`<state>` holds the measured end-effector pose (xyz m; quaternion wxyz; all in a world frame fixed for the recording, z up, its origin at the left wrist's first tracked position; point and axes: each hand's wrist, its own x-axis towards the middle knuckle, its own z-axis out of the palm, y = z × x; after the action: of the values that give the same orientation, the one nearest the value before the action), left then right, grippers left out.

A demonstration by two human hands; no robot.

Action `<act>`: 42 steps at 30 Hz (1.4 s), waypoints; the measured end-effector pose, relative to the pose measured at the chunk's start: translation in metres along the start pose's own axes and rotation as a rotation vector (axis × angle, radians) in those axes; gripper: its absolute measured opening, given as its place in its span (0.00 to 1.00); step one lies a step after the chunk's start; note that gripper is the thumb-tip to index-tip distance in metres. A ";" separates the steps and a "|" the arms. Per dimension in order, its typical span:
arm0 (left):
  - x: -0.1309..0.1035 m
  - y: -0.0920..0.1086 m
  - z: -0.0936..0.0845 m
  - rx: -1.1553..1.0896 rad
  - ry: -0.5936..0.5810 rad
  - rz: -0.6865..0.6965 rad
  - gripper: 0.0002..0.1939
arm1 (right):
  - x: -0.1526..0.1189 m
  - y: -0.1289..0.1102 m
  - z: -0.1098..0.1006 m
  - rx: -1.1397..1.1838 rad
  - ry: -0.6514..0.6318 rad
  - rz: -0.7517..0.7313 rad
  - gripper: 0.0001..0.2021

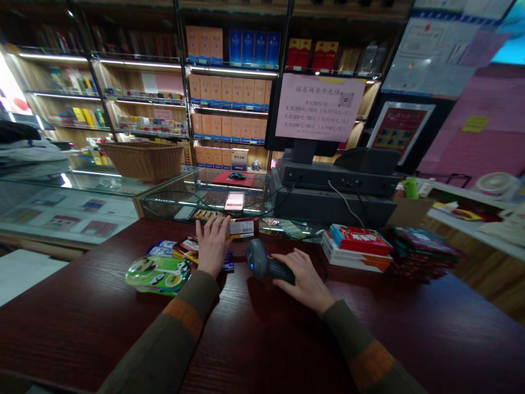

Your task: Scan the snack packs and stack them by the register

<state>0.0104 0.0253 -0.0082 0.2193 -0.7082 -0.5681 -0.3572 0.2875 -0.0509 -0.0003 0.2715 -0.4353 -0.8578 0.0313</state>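
My right hand (303,279) is wrapped around the handle of a dark grey barcode scanner (257,258), which has a small blue light on its head. To its left, my left hand (213,246) has its fingers curled at the left end of a small box (243,227). That box has a white barcode label and a dark red end; the thumb side of the grip is partly hidden. Beneath and beside my left forearm lie a green panda-printed packet (164,274) and several blue, yellow and dark red snack packs (186,247), partly covered by the hand.
Red and white boxes (356,246) and a stack of dark packets (424,251) sit at the right of the wooden counter (262,339). Behind stand a monitor with a pink notice (318,106), a glass case with a mouse (237,175), and a wicker basket (143,161).
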 end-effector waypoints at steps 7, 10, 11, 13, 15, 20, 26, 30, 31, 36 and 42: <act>0.000 0.001 -0.001 -0.009 -0.016 -0.013 0.34 | 0.000 -0.001 0.001 0.024 -0.013 -0.006 0.25; 0.000 0.000 -0.001 -0.015 -0.018 -0.011 0.33 | 0.000 -0.002 0.000 0.035 -0.012 -0.003 0.24; 0.000 0.000 -0.001 -0.016 -0.018 -0.010 0.33 | 0.000 -0.002 0.000 0.035 -0.011 -0.001 0.24; 0.001 0.000 -0.001 -0.015 -0.016 -0.010 0.33 | 0.000 -0.003 -0.001 0.032 -0.009 -0.001 0.23; 0.001 0.000 -0.001 -0.012 -0.010 -0.011 0.33 | 0.000 -0.003 -0.001 0.029 -0.008 -0.005 0.24; 0.000 -0.001 0.000 -0.017 0.001 -0.003 0.34 | -0.001 -0.003 0.002 0.034 -0.031 -0.015 0.27; -0.001 -0.001 0.000 -0.014 -0.024 -0.015 0.34 | -0.003 -0.004 0.011 0.056 -0.137 -0.055 0.31; 0.000 0.000 -0.001 -0.015 -0.031 -0.023 0.34 | -0.003 -0.003 0.017 0.059 -0.176 -0.073 0.31; 0.000 0.000 -0.001 -0.017 -0.031 -0.022 0.34 | -0.003 -0.003 0.018 0.061 -0.177 -0.076 0.30; 0.000 0.000 -0.001 -0.031 -0.021 -0.013 0.35 | -0.003 -0.004 0.020 0.071 -0.178 -0.091 0.29; 0.000 0.000 -0.001 -0.050 -0.022 -0.016 0.35 | -0.004 -0.009 0.017 0.106 -0.211 -0.100 0.29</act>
<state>0.0100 0.0248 -0.0078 0.1926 -0.7129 -0.5669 -0.3652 0.2746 -0.0562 -0.0145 0.2037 -0.3714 -0.8993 0.1088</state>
